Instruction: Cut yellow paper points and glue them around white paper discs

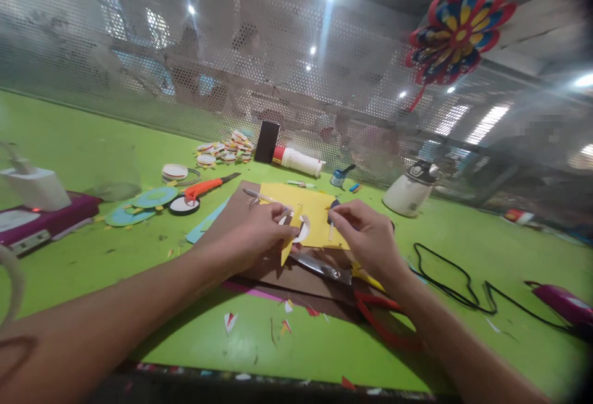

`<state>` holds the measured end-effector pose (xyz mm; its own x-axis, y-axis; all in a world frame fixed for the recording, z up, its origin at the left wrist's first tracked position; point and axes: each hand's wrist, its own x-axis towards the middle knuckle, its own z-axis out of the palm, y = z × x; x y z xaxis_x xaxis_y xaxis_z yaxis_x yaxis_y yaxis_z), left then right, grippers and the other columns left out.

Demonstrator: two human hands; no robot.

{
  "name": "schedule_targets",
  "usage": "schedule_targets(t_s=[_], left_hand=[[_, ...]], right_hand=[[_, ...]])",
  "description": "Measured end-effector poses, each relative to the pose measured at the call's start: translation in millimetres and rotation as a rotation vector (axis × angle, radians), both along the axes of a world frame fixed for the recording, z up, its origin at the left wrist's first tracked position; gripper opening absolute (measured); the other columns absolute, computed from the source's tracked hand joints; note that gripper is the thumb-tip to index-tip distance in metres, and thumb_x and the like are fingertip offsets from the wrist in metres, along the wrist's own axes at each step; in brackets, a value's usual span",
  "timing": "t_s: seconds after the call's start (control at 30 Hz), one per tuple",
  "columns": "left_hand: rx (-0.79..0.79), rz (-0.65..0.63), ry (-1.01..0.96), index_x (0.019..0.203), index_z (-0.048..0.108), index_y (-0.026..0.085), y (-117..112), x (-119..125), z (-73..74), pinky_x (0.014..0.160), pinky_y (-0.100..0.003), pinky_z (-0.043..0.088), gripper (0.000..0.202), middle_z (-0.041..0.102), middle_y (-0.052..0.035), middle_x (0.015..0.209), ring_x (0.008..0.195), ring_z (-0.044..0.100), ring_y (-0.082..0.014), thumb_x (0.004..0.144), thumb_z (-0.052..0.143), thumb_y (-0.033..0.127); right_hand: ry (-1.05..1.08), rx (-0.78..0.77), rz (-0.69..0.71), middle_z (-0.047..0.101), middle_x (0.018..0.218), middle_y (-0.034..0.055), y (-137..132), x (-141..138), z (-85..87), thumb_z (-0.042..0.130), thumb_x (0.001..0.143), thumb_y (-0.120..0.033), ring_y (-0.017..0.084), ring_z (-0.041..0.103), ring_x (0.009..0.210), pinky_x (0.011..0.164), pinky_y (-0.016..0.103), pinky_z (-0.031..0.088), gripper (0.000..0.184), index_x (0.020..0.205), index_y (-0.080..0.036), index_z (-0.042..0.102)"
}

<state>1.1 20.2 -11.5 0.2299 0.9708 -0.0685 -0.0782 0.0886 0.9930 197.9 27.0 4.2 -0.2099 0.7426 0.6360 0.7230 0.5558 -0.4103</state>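
Note:
My left hand [262, 231] is closed, pinching a small white ring-shaped paper piece [303, 230] with brown and yellow bits on it. The fingers of my right hand [368, 231] are pinched together on a small stick [330, 231], dark at the top and pale below; its exact kind is unclear. Both hands are above a yellow paper sheet [273, 191] lying on brown sheets [296, 278]. Below the hands lie scissors with metal blades [319, 266] and red handles [384, 324], partly covered by my right wrist.
An orange cutter knife [204, 188] lies left among blue paper discs [155, 197]. Behind are a phone [267, 141], a white-and-red tube [299, 160], a small blue jar [337, 178] and a white container [408, 193]. A black cord [463, 280] runs right. Paper scraps [229, 322] dot the green table [185, 336].

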Motion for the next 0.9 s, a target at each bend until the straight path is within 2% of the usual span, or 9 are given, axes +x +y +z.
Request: schedule_targets(t_s=[0.03, 0.1, 0.23, 0.37, 0.47, 0.6, 0.9], left_hand=[[-0.002, -0.013, 0.0, 0.085, 0.056, 0.015, 0.0, 0.2, -1.8, 0.042, -0.021, 0.041, 0.02, 0.056, 0.0011, 0.06, 0.045, 0.054, -0.0106, 0.068, 0.066, 0.013], [0.008, -0.033, 0.027, 0.087, 0.055, 0.016, 0.3, 0.7, -4.6, 0.043, -0.021, 0.042, 0.021, 0.058, 0.0004, 0.062, 0.048, 0.057, -0.012, 0.068, 0.066, 0.015], [0.028, -0.007, 0.135, 0.086, 0.055, 0.017, 0.9, 3.1, -6.3, 0.048, -0.025, 0.048, 0.02, 0.061, -0.0007, 0.065, 0.053, 0.061, -0.015, 0.069, 0.065, 0.016], [0.069, 0.009, 0.209, 0.084, 0.054, 0.017, 1.0, 5.1, -6.3, 0.047, -0.025, 0.048, 0.017, 0.061, -0.0007, 0.065, 0.052, 0.062, -0.016, 0.07, 0.064, 0.016], [0.08, -0.006, 0.261, 0.083, 0.053, 0.017, -0.3, 4.5, -4.8, 0.046, -0.024, 0.047, 0.017, 0.06, -0.0004, 0.063, 0.054, 0.063, -0.0166, 0.07, 0.064, 0.018], [0.106, 0.016, 0.345, 0.077, 0.051, 0.017, -4.1, 3.8, 1.0, 0.046, -0.022, 0.045, 0.015, 0.059, 0.0004, 0.062, 0.054, 0.062, -0.0155, 0.07, 0.063, 0.014], [0.061, -0.036, 0.317, 0.082, 0.05, 0.018, -4.3, 3.3, 1.4, 0.049, -0.025, 0.05, 0.021, 0.063, -0.0002, 0.066, 0.057, 0.065, -0.0173, 0.07, 0.066, 0.014]], right_hand=[[0.0, 0.013, 0.09, 0.064, 0.076, 0.0043, -8.5, -7.0, 2.2, 0.056, 0.087, -0.023, 0.016, 0.059, 0.071, 0.067, 0.029, 0.047, 0.015, 0.078, -0.017, 0.066], [-0.078, 0.039, 0.157, 0.061, 0.072, 0.0037, -20.7, -17.5, 6.3, 0.058, 0.086, -0.018, 0.016, 0.055, 0.07, 0.066, 0.029, 0.045, 0.012, 0.079, -0.016, 0.068], [-0.376, 0.011, 0.147, 0.057, 0.082, 0.0069, -25.7, -26.1, 12.0, 0.06, 0.085, -0.015, 0.019, 0.053, 0.079, 0.07, 0.031, 0.042, 0.015, 0.097, -0.016, 0.07], [-0.515, -0.06, 0.099, 0.055, 0.086, 0.0079, -22.6, -28.9, 13.4, 0.061, 0.086, -0.02, 0.022, 0.051, 0.085, 0.073, 0.033, 0.041, 0.015, 0.099, -0.016, 0.068], [-0.511, -0.099, 0.076, 0.055, 0.085, 0.0069, -21.9, -30.3, 12.0, 0.062, 0.085, -0.021, 0.022, 0.051, 0.085, 0.073, 0.032, 0.04, 0.012, 0.095, -0.017, 0.067], [-0.439, -0.115, 0.113, 0.055, 0.081, 0.005, -17.9, -29.3, 6.8, 0.065, 0.082, -0.015, 0.019, 0.051, 0.079, 0.068, 0.029, 0.039, 0.007, 0.089, -0.015, 0.066], [-0.309, -0.105, 0.2, 0.054, 0.074, 0.0023, -11.4, -25.2, -0.7, 0.065, 0.077, -0.004, 0.014, 0.049, 0.068, 0.06, 0.024, 0.036, 0.011, 0.076, -0.014, 0.062]])
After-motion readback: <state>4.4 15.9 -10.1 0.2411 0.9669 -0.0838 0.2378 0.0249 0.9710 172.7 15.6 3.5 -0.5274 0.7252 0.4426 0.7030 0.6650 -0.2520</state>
